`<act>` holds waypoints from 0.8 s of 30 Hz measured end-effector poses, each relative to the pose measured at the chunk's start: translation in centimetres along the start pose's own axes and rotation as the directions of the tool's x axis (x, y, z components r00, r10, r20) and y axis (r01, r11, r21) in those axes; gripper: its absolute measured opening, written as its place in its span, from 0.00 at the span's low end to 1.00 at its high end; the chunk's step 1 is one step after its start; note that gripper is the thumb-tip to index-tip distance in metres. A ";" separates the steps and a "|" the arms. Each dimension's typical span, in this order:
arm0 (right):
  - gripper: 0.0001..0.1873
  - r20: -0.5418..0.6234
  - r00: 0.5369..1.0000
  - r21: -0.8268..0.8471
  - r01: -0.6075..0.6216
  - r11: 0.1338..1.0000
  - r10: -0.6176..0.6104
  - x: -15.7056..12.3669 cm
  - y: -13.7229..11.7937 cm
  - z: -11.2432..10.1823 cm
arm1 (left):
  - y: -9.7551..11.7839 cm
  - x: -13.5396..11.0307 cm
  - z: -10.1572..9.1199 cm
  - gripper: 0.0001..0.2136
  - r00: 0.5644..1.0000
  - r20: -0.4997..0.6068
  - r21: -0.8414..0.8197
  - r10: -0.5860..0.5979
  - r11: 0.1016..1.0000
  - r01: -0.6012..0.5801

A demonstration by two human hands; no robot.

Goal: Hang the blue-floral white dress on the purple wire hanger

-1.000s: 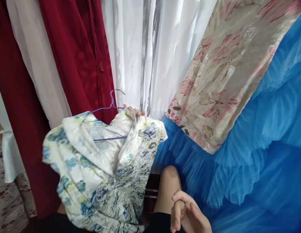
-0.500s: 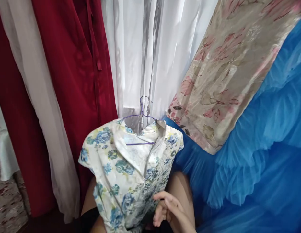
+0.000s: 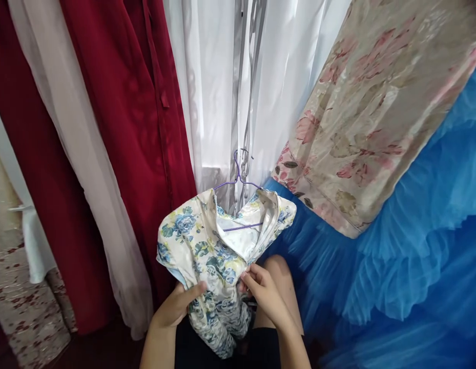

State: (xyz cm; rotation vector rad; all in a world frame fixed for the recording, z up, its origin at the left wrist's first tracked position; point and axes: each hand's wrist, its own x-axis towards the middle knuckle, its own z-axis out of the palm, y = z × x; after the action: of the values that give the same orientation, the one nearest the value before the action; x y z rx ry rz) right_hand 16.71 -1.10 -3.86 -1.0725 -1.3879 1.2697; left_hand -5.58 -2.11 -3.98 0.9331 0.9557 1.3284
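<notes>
A white dress with blue and green flowers (image 3: 218,264) hangs in front of me on a thin purple wire hanger (image 3: 238,178), whose lower bar shows inside the V neckline. My left hand (image 3: 180,302) grips the dress at its left side, thumb on the front and the other fingers hidden behind the cloth. At the lower point of the neckline, my right hand (image 3: 259,287) pinches the fabric between thumb and fingers. Below the hands the cloth bunches into ruched folds above my lap.
Long dark red garments (image 3: 122,128) and a pale sheer one (image 3: 80,154) hang at the left. White curtain-like fabric (image 3: 210,87) is behind the hanger. At the right hang a beige floral garment (image 3: 360,118) and a ruffled blue tulle skirt (image 3: 407,256). A sequined cloth (image 3: 26,302) stands far left.
My left hand has come into view and taken hold of the dress's side. My right hand has moved up from open beside the dress to pinch its front. The dress has shifted slightly right.
</notes>
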 end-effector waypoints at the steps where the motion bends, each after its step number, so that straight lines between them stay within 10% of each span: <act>1: 0.17 0.000 1.000 0.030 0.010 0.999 -0.010 -0.2 0.0 0.1 | 0.2 -0.2 0.3 0.38 1.000 -0.010 0.021 -0.018 1.000 0.019; 17: 0.04 -0.014 0.999 0.056 0.050 0.997 -0.049 -1.4 -0.4 -0.4 | 0.0 0.6 2.6 0.36 0.977 0.192 0.092 -0.088 0.993 0.072; 24: 0.09 -0.183 0.982 -0.063 0.029 0.998 -0.040 -1.8 -0.7 -2.0 | 0.4 2.1 1.0 0.31 0.999 -0.012 -0.001 0.037 0.999 -0.038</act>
State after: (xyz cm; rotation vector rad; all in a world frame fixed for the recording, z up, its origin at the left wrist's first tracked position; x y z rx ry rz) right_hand 18.95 -2.53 -3.26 -1.1715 -1.3051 1.0803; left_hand -4.77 0.02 -3.29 0.9471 0.9502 1.3674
